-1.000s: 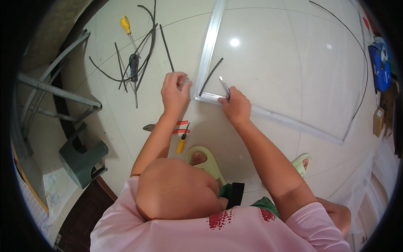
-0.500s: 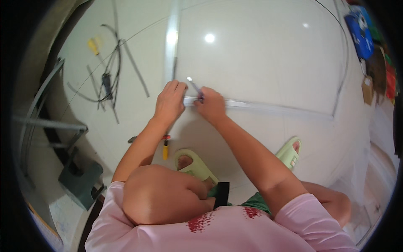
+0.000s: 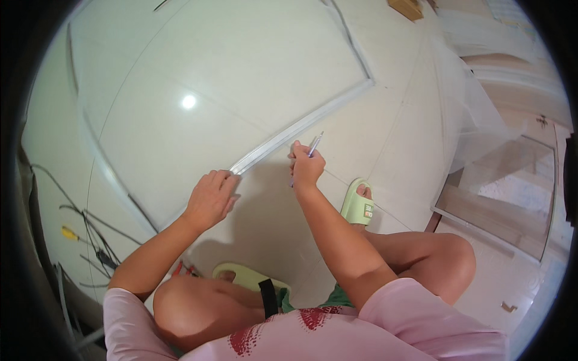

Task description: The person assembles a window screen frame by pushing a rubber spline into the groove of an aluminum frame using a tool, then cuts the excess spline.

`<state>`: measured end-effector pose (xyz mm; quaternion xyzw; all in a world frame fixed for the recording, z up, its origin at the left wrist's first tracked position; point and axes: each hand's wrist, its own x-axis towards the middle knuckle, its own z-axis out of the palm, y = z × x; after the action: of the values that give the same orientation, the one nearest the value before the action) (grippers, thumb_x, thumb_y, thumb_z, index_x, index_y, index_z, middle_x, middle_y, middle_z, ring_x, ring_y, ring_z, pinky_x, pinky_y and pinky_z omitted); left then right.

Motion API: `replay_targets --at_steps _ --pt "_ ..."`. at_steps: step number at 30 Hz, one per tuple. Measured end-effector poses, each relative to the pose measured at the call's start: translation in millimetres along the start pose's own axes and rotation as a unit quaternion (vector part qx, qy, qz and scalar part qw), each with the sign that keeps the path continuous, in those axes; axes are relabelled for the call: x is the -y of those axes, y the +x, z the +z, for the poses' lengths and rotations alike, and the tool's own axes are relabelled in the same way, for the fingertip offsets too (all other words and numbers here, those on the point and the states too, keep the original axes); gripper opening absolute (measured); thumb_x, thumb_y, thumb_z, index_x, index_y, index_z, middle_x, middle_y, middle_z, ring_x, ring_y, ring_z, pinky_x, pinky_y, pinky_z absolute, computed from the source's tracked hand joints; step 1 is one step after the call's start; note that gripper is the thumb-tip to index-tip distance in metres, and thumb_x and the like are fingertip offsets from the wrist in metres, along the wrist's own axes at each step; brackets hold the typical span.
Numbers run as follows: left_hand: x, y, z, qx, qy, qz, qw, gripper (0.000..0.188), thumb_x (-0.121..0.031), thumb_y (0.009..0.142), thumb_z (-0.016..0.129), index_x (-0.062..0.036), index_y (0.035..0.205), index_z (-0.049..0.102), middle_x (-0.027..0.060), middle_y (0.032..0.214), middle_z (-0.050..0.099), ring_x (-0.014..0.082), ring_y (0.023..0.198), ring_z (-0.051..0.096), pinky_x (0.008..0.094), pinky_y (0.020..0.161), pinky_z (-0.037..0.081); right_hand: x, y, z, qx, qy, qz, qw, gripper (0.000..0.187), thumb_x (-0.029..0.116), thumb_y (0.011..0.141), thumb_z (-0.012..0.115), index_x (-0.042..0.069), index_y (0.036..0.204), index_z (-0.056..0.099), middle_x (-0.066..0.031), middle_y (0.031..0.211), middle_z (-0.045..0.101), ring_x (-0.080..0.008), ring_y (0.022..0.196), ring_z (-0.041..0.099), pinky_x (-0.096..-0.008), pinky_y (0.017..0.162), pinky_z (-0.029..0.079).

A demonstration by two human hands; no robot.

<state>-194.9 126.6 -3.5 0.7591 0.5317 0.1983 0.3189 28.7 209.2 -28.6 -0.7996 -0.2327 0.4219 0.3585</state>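
Observation:
A large rectangular silver-white frame of thin bars lies on the floor ahead of me. My left hand rests on its near bar, left of the middle. The fingers lie over the bar, and the thumb is apart on the near side. My right hand is closed round a slim pen-shaped tool with a silver tip and a purplish body. The tip points up and slightly right. That hand is just on my side of the near bar, apart from it. My palm hides part of the tool.
Dark cords and a yellow-handled tool lie at far left. A red-handled tool sits beside my left knee. Light green slippers are on my feet. A glazed panel and sheer white material are at right.
The view has swung to the right, so the frame appears tilted. My right hand has moved off the near bar with the tool. My left hand remains at that bar.

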Motion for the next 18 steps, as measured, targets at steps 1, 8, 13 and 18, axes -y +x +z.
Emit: replay_targets --at_steps 1,8,13,18 --pt "-6.6 15.5 3.2 0.025 0.047 0.031 0.998 0.050 -0.008 0.073 0.069 -0.0096 0.121 0.053 0.0095 0.104 0.053 0.0268 0.091 0.052 0.0369 0.076 0.043 3.6 8.2 -3.8 -0.010 0.005 -0.004 1.000 0.026 0.023 0.080 0.072 0.001 0.078 0.059 -0.0050 0.062 0.058 -0.0128 0.046 0.051 -0.0279 0.045 0.042" --pt "-1.0 41.7 41.2 0.025 0.173 0.074 0.982 0.056 -0.006 0.079 0.062 -0.0127 0.133 0.050 0.0065 0.104 0.054 0.0217 0.087 0.052 0.0343 0.072 0.043 -8.9 35.1 7.0 0.062 0.122 0.031 0.990 0.022 0.017 0.082 0.072 0.000 0.084 0.059 -0.0051 0.063 0.056 -0.0095 0.043 0.044 -0.0242 0.038 0.035" --pt "8.7 33.1 39.5 0.023 0.121 0.033 0.992 0.061 -0.001 0.076 0.059 -0.0117 0.135 0.049 0.0100 0.104 0.053 0.0261 0.087 0.053 0.0368 0.077 0.045 -9.4 33.9 14.9 0.021 0.092 0.047 0.994 0.020 0.015 0.081 0.072 0.002 0.078 0.057 -0.0043 0.063 0.056 -0.0095 0.043 0.044 -0.0247 0.038 0.036" --pt "10.5 28.9 40.6 0.019 0.118 0.041 0.992 0.060 0.003 0.072 0.058 -0.0100 0.131 0.053 0.0064 0.099 0.055 0.0232 0.083 0.054 0.0343 0.071 0.048 -7.1 36.7 15.2 0.037 0.051 0.022 0.998 0.020 0.014 0.080 0.072 0.002 0.074 0.057 -0.0049 0.062 0.056 -0.0103 0.042 0.045 -0.0256 0.038 0.036"
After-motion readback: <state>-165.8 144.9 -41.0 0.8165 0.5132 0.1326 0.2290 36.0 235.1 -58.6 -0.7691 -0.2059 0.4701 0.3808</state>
